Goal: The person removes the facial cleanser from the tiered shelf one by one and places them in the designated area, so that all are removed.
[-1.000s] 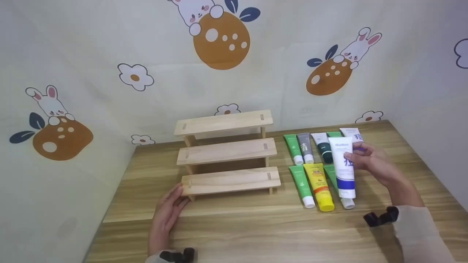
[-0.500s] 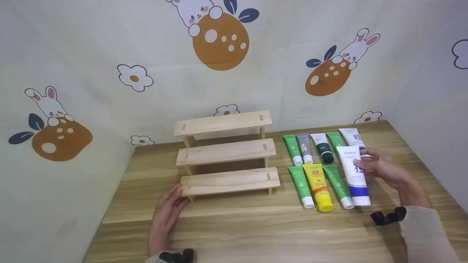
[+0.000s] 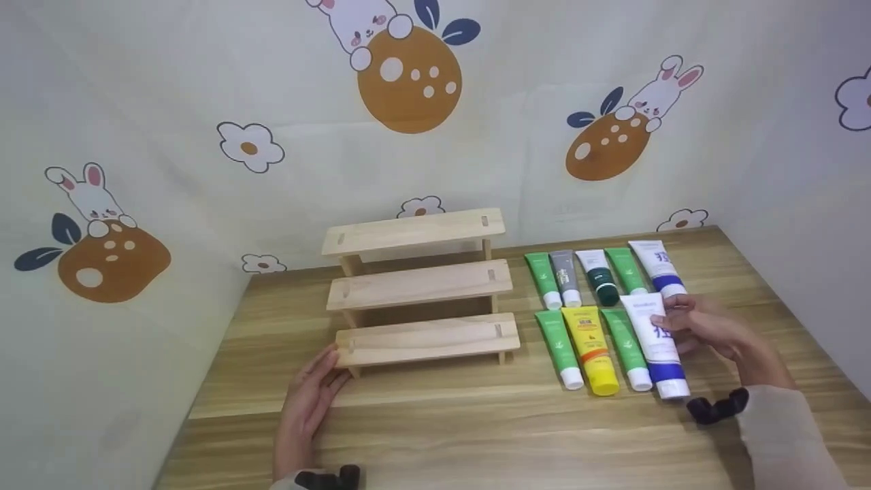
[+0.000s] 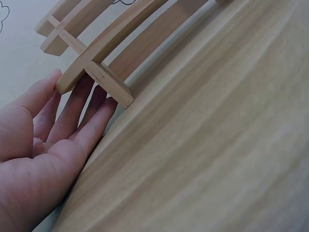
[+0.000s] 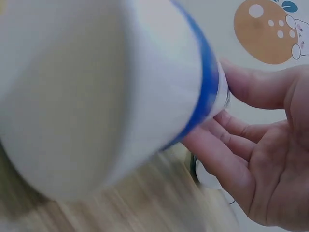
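A three-step wooden display rack (image 3: 427,340) stands on the table. At the left end of its lowest board is my left hand (image 3: 309,401), thumb on the board's end and fingers under it, as the left wrist view shows with the board (image 4: 72,77). My right hand (image 3: 714,333) grips a white squeeze tube (image 3: 654,340) with a blue band, thumb on its front. This tube lies along the right side of a green tube (image 3: 626,347); whether it touches the table cannot be told. Its cap end (image 5: 72,106) looms large and blurred in the right wrist view.
Left of the green tube lie a yellow tube (image 3: 590,347) and another green tube (image 3: 561,347). Behind them is a row with a green tube (image 3: 543,279), a grey tube (image 3: 566,275), a white and dark green tube (image 3: 599,275), and a second white-and-blue tube (image 3: 656,265). A patterned wall covering (image 3: 476,170) rises behind.
My right hand moved the white tube rightward and then down toward the front row, uncovering the green tube and the back white-and-blue tube. My left hand stays at the rack.
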The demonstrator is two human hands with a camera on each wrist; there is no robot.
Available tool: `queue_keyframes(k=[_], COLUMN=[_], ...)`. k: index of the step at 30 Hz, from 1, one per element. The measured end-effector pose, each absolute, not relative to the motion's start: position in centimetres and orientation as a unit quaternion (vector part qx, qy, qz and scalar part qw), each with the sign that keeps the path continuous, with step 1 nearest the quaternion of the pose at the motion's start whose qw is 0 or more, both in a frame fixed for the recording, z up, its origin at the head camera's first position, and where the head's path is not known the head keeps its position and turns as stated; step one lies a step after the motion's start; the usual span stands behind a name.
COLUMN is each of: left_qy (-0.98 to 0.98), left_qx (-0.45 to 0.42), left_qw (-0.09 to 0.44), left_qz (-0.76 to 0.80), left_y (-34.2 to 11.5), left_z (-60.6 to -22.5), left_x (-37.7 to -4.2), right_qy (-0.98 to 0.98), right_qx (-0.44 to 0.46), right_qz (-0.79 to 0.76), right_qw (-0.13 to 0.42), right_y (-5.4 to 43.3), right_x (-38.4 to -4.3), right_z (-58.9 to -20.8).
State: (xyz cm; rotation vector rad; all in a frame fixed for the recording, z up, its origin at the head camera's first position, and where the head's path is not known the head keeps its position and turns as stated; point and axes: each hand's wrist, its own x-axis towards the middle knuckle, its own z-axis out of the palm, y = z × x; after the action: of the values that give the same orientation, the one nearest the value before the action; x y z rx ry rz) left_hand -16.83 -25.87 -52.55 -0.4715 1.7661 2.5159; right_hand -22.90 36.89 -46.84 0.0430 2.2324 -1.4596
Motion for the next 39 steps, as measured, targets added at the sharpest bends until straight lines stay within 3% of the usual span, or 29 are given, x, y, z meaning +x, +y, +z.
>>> queue_keyframes(k=[39], left_qy=[0.581], left_qx=[-0.168], left_qw=[0.015], left_qz=[0.796], left_y=[-25.8], left_z=[-52.4], left_x=[-17.0], right_qy=[0.838], right_qx=[0.085], right_qz=[-0.472], right_qw=[0.262], right_y=[37.1], right_x=[-22.8], right_z=[-46.4])
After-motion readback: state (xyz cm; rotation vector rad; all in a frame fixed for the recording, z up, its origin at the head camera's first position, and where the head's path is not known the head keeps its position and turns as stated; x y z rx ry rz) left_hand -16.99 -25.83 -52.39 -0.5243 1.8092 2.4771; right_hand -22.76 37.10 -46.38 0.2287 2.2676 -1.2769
